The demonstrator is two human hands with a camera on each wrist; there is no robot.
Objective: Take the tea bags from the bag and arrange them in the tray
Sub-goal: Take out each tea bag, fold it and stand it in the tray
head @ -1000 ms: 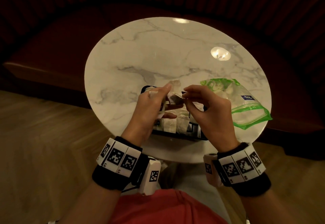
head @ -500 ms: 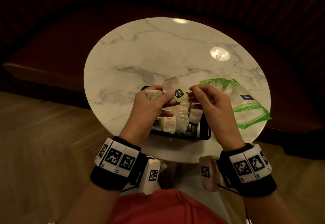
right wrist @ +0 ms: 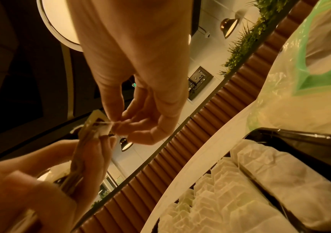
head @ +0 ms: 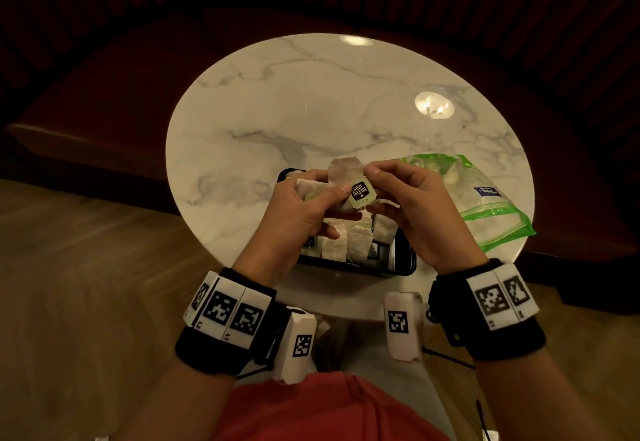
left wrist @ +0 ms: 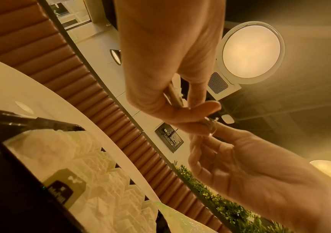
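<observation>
Dim, warm lighting. A round ceiling lamp [left wrist: 252,52] flares in both wrist views and glares on the marble table [head: 277,122]. Surroundings dark; edges curved; near hands blurred.

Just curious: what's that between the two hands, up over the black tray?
A tea bag with its paper tag, pinched between the left hand and right hand above the tray. The head view shows it best.

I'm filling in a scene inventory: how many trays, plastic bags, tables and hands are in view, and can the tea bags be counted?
tray: 1
plastic bag: 1
table: 1
hands, left hand and right hand: 2
tea bags: overlapping in the tray and the hands, cannot count
Total: 5, tea bags aside
</observation>
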